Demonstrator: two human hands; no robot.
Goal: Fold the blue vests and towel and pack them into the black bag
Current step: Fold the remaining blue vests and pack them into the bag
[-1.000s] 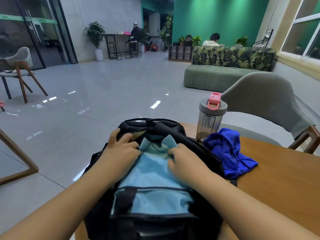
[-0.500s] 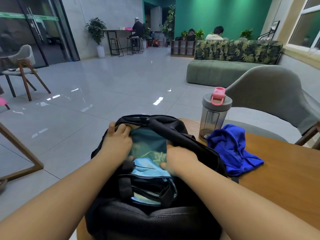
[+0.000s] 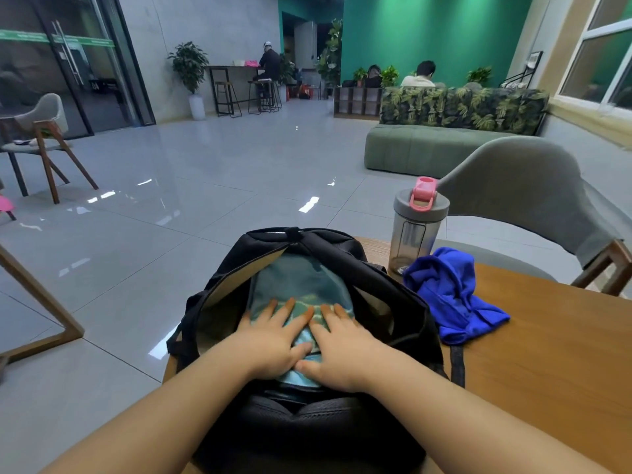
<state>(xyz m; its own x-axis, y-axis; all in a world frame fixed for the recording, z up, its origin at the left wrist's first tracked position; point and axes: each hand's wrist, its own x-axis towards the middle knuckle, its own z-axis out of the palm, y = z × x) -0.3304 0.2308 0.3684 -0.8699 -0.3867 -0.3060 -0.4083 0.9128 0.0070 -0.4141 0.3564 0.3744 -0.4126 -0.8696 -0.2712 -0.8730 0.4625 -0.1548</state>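
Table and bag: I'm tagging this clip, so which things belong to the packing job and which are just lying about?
Job: black bag, light blue cloth inside it under left hand and right hand, blue vest crumpled on table.
Lying about: shaker bottle, grey chair.

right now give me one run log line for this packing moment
left hand: flat on light blue folded cloth | right hand: same | open black fabric bag: holds cloth | crumpled royal blue vest: unpacked on wooden table
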